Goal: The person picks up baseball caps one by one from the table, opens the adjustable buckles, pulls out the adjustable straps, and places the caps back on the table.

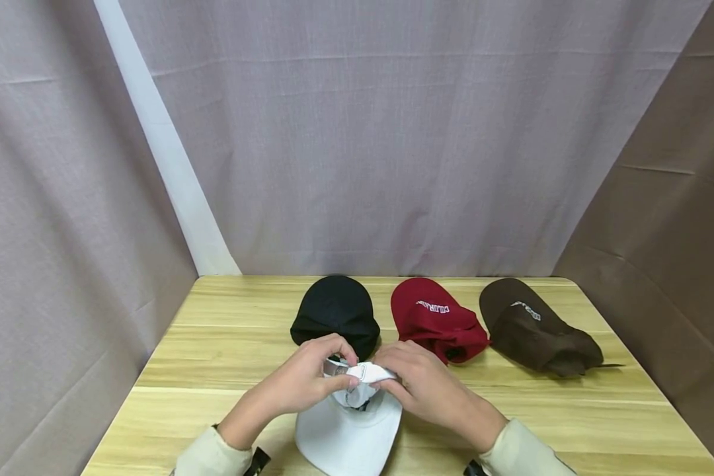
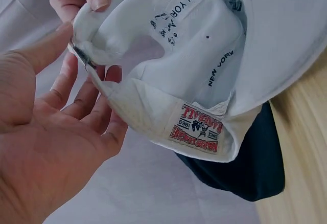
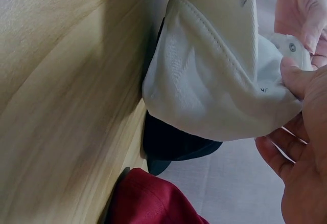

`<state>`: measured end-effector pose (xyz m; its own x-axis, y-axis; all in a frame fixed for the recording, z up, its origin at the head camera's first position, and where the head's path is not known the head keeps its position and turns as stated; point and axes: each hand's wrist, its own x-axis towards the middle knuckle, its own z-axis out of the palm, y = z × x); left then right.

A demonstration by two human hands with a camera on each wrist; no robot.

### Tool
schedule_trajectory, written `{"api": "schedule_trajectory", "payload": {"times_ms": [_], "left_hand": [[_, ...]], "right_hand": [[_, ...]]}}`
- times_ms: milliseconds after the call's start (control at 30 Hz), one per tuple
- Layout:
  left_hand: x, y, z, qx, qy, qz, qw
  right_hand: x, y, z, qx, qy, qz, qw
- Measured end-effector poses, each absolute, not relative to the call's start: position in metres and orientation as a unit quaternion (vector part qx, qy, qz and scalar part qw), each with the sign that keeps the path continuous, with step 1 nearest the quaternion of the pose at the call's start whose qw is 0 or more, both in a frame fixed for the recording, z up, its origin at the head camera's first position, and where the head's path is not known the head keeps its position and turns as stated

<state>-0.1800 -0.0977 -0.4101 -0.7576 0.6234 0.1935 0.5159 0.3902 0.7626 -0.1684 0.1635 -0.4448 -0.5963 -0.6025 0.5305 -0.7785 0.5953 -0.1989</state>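
Observation:
A white baseball cap (image 1: 348, 439) lies at the table's near side, brim toward me and the inside of its crown showing. At its back strap (image 1: 371, 373) both hands meet. My left hand (image 1: 300, 378) pinches the strap by its metal buckle, thumb against fingers. On the other side of the buckle, my right hand (image 1: 422, 383) holds the strap between thumb and fingers. Printed tape and a red-lettered label (image 2: 195, 128) show inside the cap in the left wrist view. The right wrist view shows the crown's outside, with the right thumb over the rim.
Behind the white cap sits a black cap (image 1: 336, 307). Right of it lie a red cap (image 1: 431, 317) with white lettering and a dark brown cap (image 1: 529, 327), its strap end sticking out. The wooden table (image 1: 214, 344) is bordered by grey curtains (image 1: 393, 145).

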Motion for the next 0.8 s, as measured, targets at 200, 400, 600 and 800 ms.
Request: {"api": "schedule_trajectory", "payload": {"times_ms": [200,400,600,800], "left_hand": [[-0.183,-0.096,-0.412,0.334,0.832,0.438,0.065],[-0.182,-0.091,-0.409,0.316,0.834,0.449,0.053],[-0.183,-0.087,-0.409,0.298,0.835,0.458,0.066],[-0.183,-0.085,-0.408,0.283,0.839,0.459,0.075]], "right_hand": [[-0.17,0.164,-0.445,0.41,-0.86,0.213,0.218],[-0.171,0.164,-0.445,0.408,-0.856,0.223,0.225],[-0.17,0.162,-0.444,0.396,-0.858,0.248,0.214],[-0.17,0.162,-0.444,0.399,-0.853,0.25,0.224]]}}
